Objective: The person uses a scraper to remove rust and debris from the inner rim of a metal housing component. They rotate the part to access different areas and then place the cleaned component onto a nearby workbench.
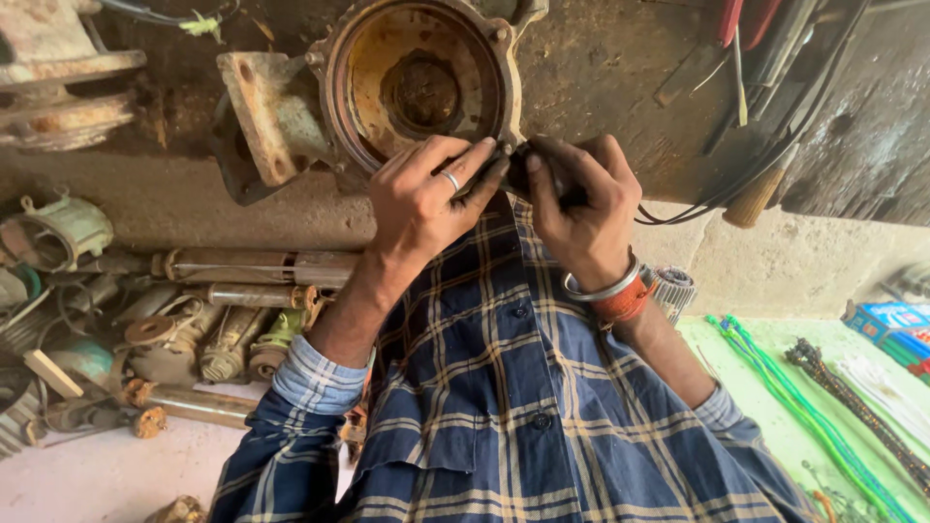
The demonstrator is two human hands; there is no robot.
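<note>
Your left hand [426, 199] and your right hand [581, 208] meet at the lower right edge of the rusty round motor housing [421, 82], which lies on the dirty workbench [601, 68] just above your hands. The fingers of your left hand are together and stretched, with their tips touching the rim of the housing near a small bolt point. The fingers of your right hand are curled and closed around a small dark thing [518, 174]; it is too much covered to say what it is. The inside of the housing is open to you, brown with rust, with a dark hub in the middle. To its left a rusty flat bracket [262, 107] sticks out. Below on the left lies a pile of old shafts and motor parts [213, 320]. On the right, a brush with a wooden handle [760, 194] and black cables [775, 136] lie on the bench, and green cords [785, 387] lie lower on a green surface. Your checked shirt [504, 387] hides the space under the hands
</note>
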